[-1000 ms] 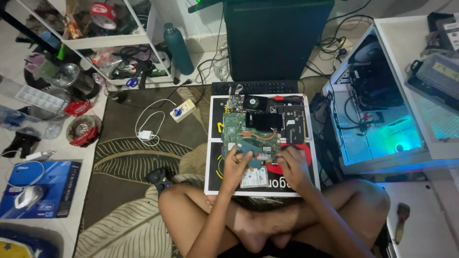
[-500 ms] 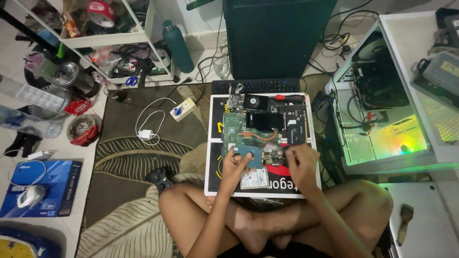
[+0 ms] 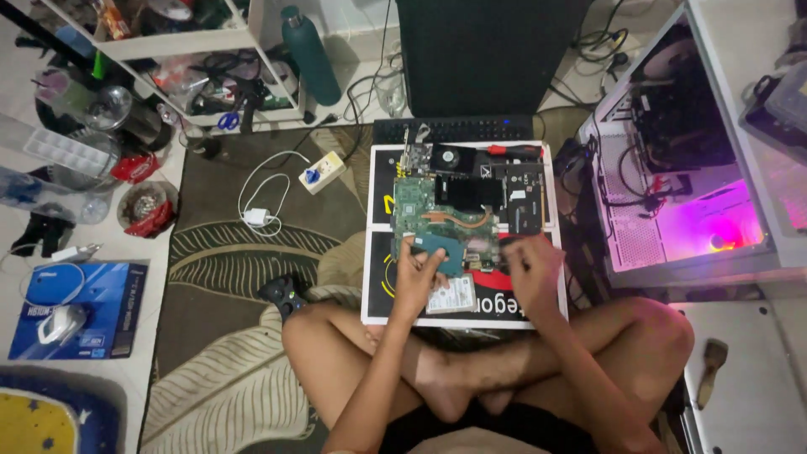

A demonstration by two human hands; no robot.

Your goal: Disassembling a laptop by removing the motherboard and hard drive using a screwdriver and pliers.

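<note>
Sat cross-legged at mat (image 3: 378, 252) near edge. Drive (image 3: 451, 296) flat between wrists, near edge. Left hand (image 3: 416, 277) pinching teal part (image 3: 443, 252) on board (image 3: 437, 219), just ahead. Right hand (image 3: 531, 267) curled at board's right end, grip unclear. Board long axis left-right. Count: one board, one drive. Keyboard (image 3: 458, 129) beyond far edge.

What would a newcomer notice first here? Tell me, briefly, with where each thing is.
At centre, both hands work on a green laptop motherboard lying on a black-and-white box on the floor: the left hand holds a small teal component at its near edge, the right hand beside it. To the right glows an open computer case, lit pink-purple inside. A silver hard drive lies below the hands.
</note>
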